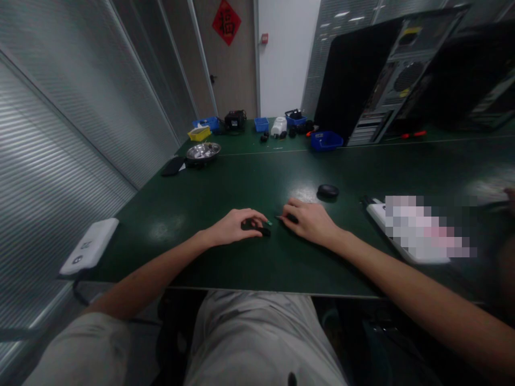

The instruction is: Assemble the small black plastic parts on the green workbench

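Left hand: half-curled, my left hand (251,224) grasps a black part (263,231).
Green piece: a small green piece (269,222) sits at those fingertips; whether pinched, I cannot tell.
Right hand: my right hand (304,217) clenches a slim dark tool (292,218), tip leftward.
Mouse: black mouse (328,191) on the bench (241,185), beyond it.

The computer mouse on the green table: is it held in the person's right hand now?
No, the black computer mouse lies on the green table, beyond the right hand, with bare tabletop between them.
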Demonstrator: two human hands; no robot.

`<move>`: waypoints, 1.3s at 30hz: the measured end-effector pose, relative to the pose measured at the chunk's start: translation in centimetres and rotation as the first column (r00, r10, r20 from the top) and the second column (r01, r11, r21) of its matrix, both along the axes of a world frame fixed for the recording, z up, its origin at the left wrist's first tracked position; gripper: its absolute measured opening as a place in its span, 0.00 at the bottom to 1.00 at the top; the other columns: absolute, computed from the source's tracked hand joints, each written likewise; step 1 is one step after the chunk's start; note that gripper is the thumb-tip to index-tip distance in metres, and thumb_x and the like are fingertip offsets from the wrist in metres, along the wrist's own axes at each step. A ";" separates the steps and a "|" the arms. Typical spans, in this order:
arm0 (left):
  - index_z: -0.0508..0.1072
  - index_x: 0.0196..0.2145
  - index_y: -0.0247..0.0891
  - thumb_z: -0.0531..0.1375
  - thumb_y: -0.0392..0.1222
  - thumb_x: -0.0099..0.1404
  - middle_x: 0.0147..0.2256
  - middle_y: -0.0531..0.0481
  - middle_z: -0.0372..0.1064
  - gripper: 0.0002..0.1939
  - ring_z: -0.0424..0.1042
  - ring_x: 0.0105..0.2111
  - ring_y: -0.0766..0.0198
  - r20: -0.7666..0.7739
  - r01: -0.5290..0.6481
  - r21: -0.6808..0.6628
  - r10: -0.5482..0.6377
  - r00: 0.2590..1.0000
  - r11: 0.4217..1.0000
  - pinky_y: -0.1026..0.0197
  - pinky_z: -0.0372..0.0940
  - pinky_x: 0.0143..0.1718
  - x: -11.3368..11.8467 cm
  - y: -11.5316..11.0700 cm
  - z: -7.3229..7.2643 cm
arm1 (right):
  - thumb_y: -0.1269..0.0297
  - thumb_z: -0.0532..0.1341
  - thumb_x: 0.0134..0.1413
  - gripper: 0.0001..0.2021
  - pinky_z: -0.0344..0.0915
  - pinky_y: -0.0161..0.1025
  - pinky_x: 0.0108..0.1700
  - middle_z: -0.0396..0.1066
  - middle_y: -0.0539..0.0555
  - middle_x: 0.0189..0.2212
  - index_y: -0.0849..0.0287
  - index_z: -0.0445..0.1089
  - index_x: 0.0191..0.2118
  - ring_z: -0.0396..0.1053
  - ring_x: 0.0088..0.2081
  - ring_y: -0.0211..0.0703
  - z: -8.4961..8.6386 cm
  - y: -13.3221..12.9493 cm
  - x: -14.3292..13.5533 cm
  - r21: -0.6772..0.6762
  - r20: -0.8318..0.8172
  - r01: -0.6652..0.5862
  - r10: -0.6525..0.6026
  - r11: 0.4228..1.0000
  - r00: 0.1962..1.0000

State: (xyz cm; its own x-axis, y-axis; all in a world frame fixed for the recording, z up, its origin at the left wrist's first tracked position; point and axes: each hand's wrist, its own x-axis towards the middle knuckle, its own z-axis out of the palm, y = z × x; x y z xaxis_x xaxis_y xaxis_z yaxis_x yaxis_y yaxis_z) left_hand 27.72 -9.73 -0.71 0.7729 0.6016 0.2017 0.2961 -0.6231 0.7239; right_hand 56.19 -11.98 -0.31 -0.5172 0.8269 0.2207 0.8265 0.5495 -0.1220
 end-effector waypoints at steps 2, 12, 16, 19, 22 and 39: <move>0.75 0.55 0.38 0.69 0.44 0.66 0.46 0.46 0.76 0.21 0.76 0.44 0.61 -0.001 -0.009 0.007 0.009 1.000 1.000 0.60 0.68 0.47 0.0 0.0 0.0 | 0.58 0.57 0.68 0.10 0.47 0.38 0.30 0.71 0.54 0.43 0.55 0.74 0.44 0.65 0.31 0.40 0.1 0.0 0.0 -0.006 -0.009 -0.003 0.003 1.000 1.000; 0.80 0.47 0.37 0.65 0.42 0.70 0.45 0.42 0.77 0.10 0.73 0.48 0.58 -0.018 0.142 0.253 -0.142 0.990 0.957 0.54 0.67 0.53 -0.4 0.6 0.5 | 0.58 0.58 0.68 0.10 0.49 0.38 0.30 0.72 0.55 0.43 0.55 0.74 0.44 0.66 0.33 0.40 0.2 0.0 -0.1 -0.023 -0.006 0.001 -0.001 1.000 1.000; 0.80 0.48 0.38 0.60 0.41 0.74 0.47 0.41 0.78 0.10 0.74 0.48 0.56 -0.091 0.146 0.392 -0.119 0.989 0.908 0.52 0.66 0.52 -0.7 0.8 0.4 | 0.57 0.57 0.69 0.11 0.49 0.38 0.30 0.71 0.54 0.43 0.55 0.74 0.44 0.67 0.33 0.41 0.3 -0.1 -0.1 -0.027 -0.002 0.000 0.000 1.000 1.000; 0.80 0.48 0.39 0.56 0.39 0.76 0.49 0.39 0.78 0.13 0.74 0.49 0.55 -0.167 0.202 0.463 -0.138 0.976 0.863 0.50 0.66 0.50 -0.6 0.7 0.3 | 0.57 0.57 0.69 0.11 0.49 0.38 0.30 0.71 0.54 0.43 0.55 0.74 0.44 0.66 0.32 0.41 0.4 -0.1 -0.1 -0.031 0.006 0.007 -0.006 1.000 1.000; 0.80 0.49 0.39 0.55 0.39 0.76 0.51 0.38 0.77 0.14 0.75 0.50 0.54 -0.196 0.231 0.487 -0.153 0.969 0.843 0.49 0.67 0.50 -0.5 0.6 0.2 | 0.57 0.57 0.69 0.11 0.50 0.39 0.31 0.71 0.55 0.43 0.55 0.74 0.44 0.66 0.32 0.40 0.4 -0.1 -0.1 -0.040 0.010 0.009 -0.009 0.999 1.000; 0.75 0.54 0.38 0.56 0.41 0.76 0.53 0.40 0.73 0.14 0.71 0.55 0.54 -0.215 0.126 0.392 -0.043 0.976 0.911 0.50 0.65 0.60 1.9 -0.4 0.8 | 0.57 0.58 0.68 0.10 0.50 0.38 0.31 0.71 0.54 0.43 0.55 0.73 0.43 0.66 0.33 0.40 0.3 0.0 0.0 -0.042 -0.002 -0.001 0.001 0.999 1.000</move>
